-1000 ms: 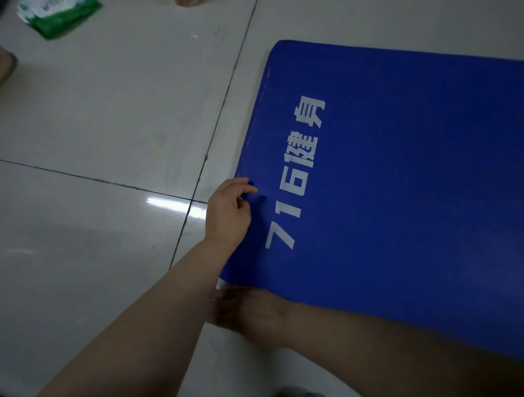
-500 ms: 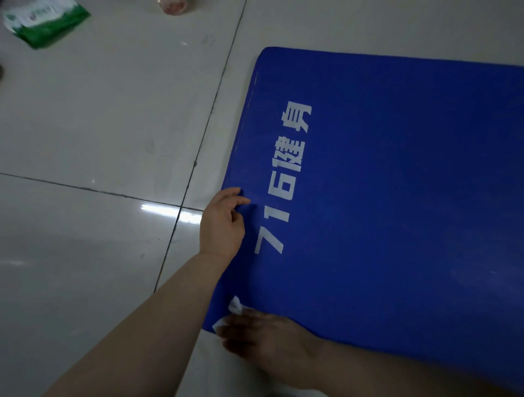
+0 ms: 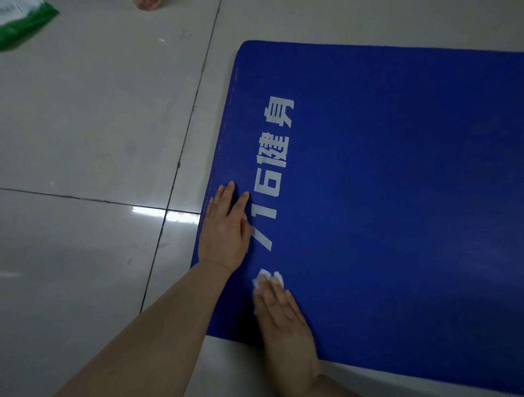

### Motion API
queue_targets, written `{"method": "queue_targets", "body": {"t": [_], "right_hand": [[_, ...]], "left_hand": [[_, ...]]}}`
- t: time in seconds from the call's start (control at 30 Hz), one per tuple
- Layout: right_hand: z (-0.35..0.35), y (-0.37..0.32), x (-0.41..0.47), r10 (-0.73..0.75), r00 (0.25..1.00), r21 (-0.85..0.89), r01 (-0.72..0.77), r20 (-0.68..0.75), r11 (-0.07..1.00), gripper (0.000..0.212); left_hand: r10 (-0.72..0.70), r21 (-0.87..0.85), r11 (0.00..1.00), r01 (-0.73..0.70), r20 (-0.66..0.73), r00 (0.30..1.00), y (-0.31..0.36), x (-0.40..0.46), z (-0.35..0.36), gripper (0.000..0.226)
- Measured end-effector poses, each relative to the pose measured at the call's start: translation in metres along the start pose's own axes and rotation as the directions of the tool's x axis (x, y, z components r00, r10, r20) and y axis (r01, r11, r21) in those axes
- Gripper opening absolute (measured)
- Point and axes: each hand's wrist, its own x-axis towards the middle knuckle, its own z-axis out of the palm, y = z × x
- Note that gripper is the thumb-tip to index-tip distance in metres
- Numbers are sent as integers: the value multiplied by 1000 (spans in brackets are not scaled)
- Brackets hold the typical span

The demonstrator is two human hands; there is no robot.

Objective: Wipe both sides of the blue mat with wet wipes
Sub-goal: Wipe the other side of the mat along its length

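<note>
Lying flat on the tiled floor [image 3: 85, 127], the blue mat [image 3: 397, 198] is pinned near its printed end by the left hand [image 3: 225, 226], fingers straight. Right hand [image 3: 283, 320], fingers flat and together, presses a white wet wipe [image 3: 266, 279] onto the mat. Recommended: overlapping strokes, steady pressure, working away from the anchoring hand.

- The mat [image 3: 397, 198] runs off the right edge, so its far end is out of sight.
- The wipe [image 3: 266, 279] lies mostly under the right hand [image 3: 286, 326]; only a white fringe shows past the fingertips.
- The green pack [image 3: 19, 22] is cut by the top left corner, its print too blurred to read.
- A pinkish thing [image 3: 146, 3] at the top edge is cropped beyond telling.
- Both forearms leave the bottom edge.
</note>
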Motion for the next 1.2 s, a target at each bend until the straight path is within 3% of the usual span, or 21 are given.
{"method": "queue_targets", "body": {"t": [0.1, 0.23, 0.33, 0.43, 0.5, 0.67, 0.77, 0.87, 0.97, 1.07, 1.2], "right_hand": [[-1, -13, 17, -94, 995, 57, 96, -31, 994, 44], [-10, 19, 12, -210, 977, -40, 211, 45, 977, 52], [-21, 58, -8, -95, 995, -50, 94, -35, 994, 58], [-26, 72, -19, 87, 993, 63, -82, -81, 995, 84], [-20, 59, -13, 117, 981, 148, -95, -154, 984, 72], [-5, 7, 35, -112, 994, 15, 112, -13, 994, 55], [-10, 11, 51, -172, 985, -60, 171, -10, 983, 60], [-19, 46, 48, 10, 998, -66, -14, -70, 998, 80], [-26, 80, 38, 237, 959, 20, -237, -152, 971, 93], [-20, 66, 41, 255, 944, 141, -229, -209, 963, 87], [-8, 24, 74, 52, 977, 158, -19, -205, 987, 50]], "left_hand": [[6, 5, 1000, -6, 1, 1000, 0, 1, 0, 48], [17, 4, 1000, -17, 6, 1000, 0, 0, -1, 49], [8, 5, 1000, -8, 0, 1000, 1, 0, 0, 50], [5, 14, 1000, -5, -18, 1000, 2, 0, 0, 48], [5, 19, 1000, -4, -28, 1000, 2, 0, 2, 42], [-1, 21, 1000, 1, -19, 1000, 0, 0, 2, 45], [-4, -11, 1000, 4, -7, 1000, -1, 0, 0, 52], [7, -5, 1000, -7, -4, 1000, -1, -1, -1, 55], [6, -9, 1000, -6, -15, 1000, -1, -1, 1, 52], [10, -4, 1000, -10, -22, 1000, -2, -1, 3, 48], [-11, 0, 1000, 11, 12, 1000, -1, -2, 2, 55]]}}
